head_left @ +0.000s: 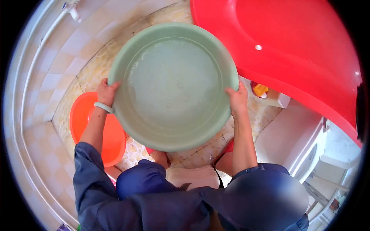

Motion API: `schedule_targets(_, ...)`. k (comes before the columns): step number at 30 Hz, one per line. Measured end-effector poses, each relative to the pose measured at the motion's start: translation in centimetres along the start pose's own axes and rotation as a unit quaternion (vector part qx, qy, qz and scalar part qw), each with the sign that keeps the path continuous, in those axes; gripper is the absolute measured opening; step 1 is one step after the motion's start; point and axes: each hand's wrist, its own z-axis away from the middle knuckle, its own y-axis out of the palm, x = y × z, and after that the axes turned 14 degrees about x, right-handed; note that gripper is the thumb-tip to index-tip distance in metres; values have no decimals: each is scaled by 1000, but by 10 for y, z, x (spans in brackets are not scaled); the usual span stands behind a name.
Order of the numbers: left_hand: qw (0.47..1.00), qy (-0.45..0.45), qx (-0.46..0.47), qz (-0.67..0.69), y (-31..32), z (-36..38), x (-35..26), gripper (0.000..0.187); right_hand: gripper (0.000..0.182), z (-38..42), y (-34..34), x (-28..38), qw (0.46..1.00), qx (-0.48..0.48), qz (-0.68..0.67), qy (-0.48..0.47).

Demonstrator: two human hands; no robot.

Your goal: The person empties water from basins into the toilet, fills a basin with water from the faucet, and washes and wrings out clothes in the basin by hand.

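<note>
A large round pale-green basin (175, 140) fills the middle of the head view, with some cloudy water (173, 84) spread over its bottom. My left hand (106, 92) grips its left rim, thumb on the inside and a pale bangle (104, 107) at the wrist. On the opposite side, my right hand (238, 98) is closed on the right rim, thumb also over the edge. The fingers of both hands curl out of sight under the rim. Beneath my left forearm is an orange basin (111, 140), partly covered by the arm and the green basin.
A big red tub (293, 42) takes up the upper right, close to the green basin. A yellow-orange item (260, 89) and a white box (283, 101) lie under its edge. A tap (73, 11) and pipes run along the tiled wall (54, 81) at left.
</note>
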Motion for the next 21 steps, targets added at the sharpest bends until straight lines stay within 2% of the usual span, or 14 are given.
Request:
schedule_targets(4,998,35,51,34,2,24,-58,31,26,26,-35,42,998,14,-4,-58)
schedule_targets(9,976,130,151,91,-8,69,-132,32,26,91,-70,120,997,17,-44,-65)
schedule_targets(10,979,127,124,98,-10,84,-150,28,26,105,-77,132,996,10,-52,-66)
schedule_targets(13,950,190,217,116,-21,131,-202,23,25,147,-102,163,991,27,-92,-88)
schedule_targets(16,933,208,262,131,-24,152,-254,21,25,180,-135,202,989,6,-95,-113)
schedule_targets(19,930,189,303,89,-23,181,-311,22,24,218,-165,240,980,-13,-145,-134)
schedule_targets(20,931,196,294,96,-13,204,-331,20,23,233,-174,249,977,-25,-156,-143)
schedule_targets(21,926,215,285,122,-13,229,-322,18,23,254,-172,243,973,-14,-162,-164)
